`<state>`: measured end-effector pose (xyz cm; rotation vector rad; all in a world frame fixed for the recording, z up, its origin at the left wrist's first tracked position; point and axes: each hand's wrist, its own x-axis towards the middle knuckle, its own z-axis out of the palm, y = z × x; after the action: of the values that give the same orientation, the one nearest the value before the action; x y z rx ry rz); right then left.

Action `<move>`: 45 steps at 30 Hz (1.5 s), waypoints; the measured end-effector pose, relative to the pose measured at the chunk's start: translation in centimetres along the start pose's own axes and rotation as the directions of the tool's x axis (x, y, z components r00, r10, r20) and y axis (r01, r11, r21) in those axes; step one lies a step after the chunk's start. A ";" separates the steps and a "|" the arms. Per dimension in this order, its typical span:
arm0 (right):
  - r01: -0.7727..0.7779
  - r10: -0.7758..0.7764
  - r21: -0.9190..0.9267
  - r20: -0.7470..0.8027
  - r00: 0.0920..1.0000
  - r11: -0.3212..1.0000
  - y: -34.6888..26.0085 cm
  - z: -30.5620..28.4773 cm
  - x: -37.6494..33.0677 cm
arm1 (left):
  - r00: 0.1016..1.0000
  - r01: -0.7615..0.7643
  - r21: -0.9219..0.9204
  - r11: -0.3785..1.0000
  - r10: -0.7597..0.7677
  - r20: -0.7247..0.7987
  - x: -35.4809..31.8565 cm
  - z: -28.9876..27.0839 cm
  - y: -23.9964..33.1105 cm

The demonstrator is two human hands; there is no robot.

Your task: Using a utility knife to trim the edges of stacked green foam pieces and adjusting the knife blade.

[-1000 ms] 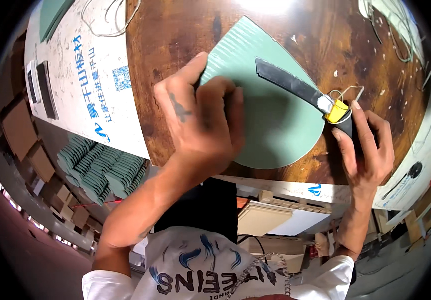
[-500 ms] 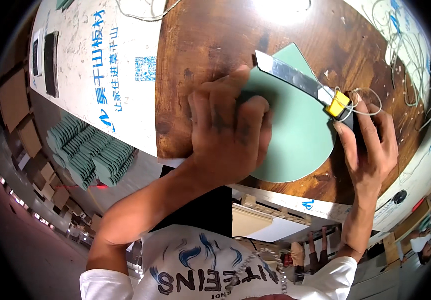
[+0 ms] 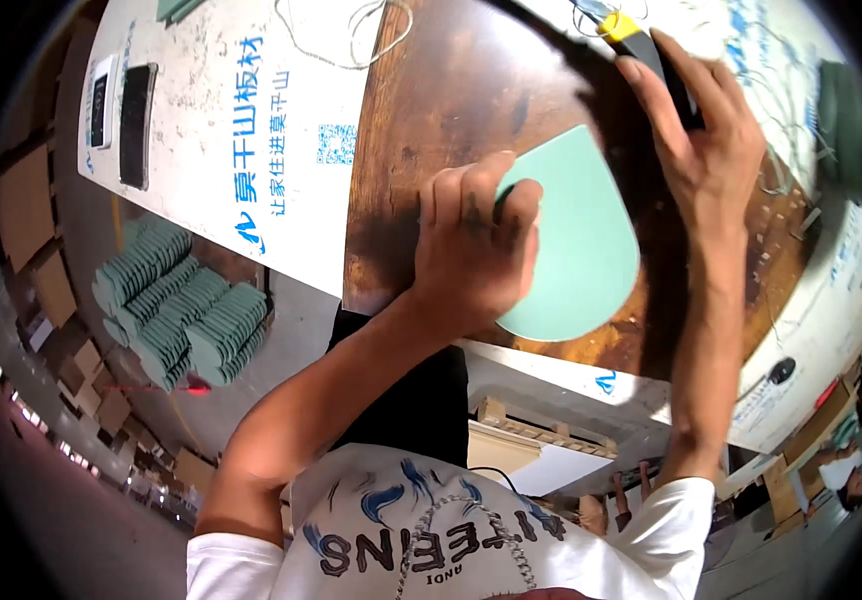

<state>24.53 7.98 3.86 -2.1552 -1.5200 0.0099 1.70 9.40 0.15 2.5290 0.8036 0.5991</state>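
A pale green, teardrop-shaped sheet (image 3: 581, 240) lies on the dark brown wooden board (image 3: 396, 175), its narrow end away from me. My left hand (image 3: 476, 245) is closed at its left edge, fingers curled over it; the thumb side is partly hidden. At the far right, my right hand (image 3: 716, 140) wraps round the dark handle of a yellow-and-black utility knife (image 3: 623, 30). The knife is raised beyond the sheet and apart from it, and the top of the picture cuts off its blade. A thin cord hangs about its yellow part.
A white printed panel (image 3: 201, 150) on the left carries a small white device (image 3: 103, 100) and a dark flat block (image 3: 138, 127). Stacks of green pieces (image 3: 181, 300) stand lower left. Loose white cord (image 3: 351, 50) crosses the board's far left edge.
My right hand has lifted the knife off the sheet and moved it away from me. The pointed corner piece beyond the sheet's narrow end no longer shows. My left hand stays at the sheet.
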 end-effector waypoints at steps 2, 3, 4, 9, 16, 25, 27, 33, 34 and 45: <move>-0.068 0.084 0.108 -0.156 0.984 0.992 0.2 -0.9 -2.3 | 0.994 0.044 0.049 0.998 -0.049 0.099 -0.1 -0.4 0.0; -0.185 0.204 0.118 -0.169 0.964 0.976 -0.1 -1.9 -4.1 | 0.992 0.022 0.068 0.997 -0.030 0.121 0.1 -0.4 0.3; -0.296 0.318 0.139 -0.182 0.930 0.945 -0.8 -2.8 -6.1 | 0.990 0.001 0.095 0.995 -0.015 0.142 0.4 -0.6 0.5; -0.690 0.710 0.171 -0.134 0.691 0.703 -3.8 -5.8 -15.2 | 0.976 -0.082 0.138 0.987 0.051 0.211 0.9 -0.9 1.2; -0.711 0.726 0.147 -0.117 0.678 0.687 -5.5 -4.6 -18.7 | 0.894 0.039 0.118 0.992 -0.087 0.440 4.0 -1.9 2.2; -0.861 0.925 0.350 -0.055 0.376 0.370 -11.2 -2.1 -16.4 | 0.896 -0.192 0.029 0.981 0.163 0.413 4.3 -2.1 0.0; -0.870 0.935 0.343 -0.142 0.324 0.353 -9.8 -2.8 -17.3 | 0.883 -0.284 0.008 0.959 0.258 0.391 4.2 -2.6 -0.4; -0.845 0.793 0.011 -0.352 0.497 0.535 -8.0 -3.9 -20.7 | 0.795 -0.117 -0.025 0.993 0.109 0.597 3.5 -5.9 0.3; -0.793 0.716 -0.030 -0.411 0.565 0.608 -8.8 -3.6 -21.3 | 0.801 -0.133 -0.025 0.991 0.122 0.585 3.5 -6.5 0.6; -0.759 0.947 0.574 0.267 -0.181 -0.307 -19.0 -2.9 -21.9 | 0.742 -0.325 -0.017 0.946 0.266 0.615 2.4 -8.4 2.6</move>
<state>0.33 -7.78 8.00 -1.9558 0.7846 0.5658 0.28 11.08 8.98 2.6997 0.1875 -0.2002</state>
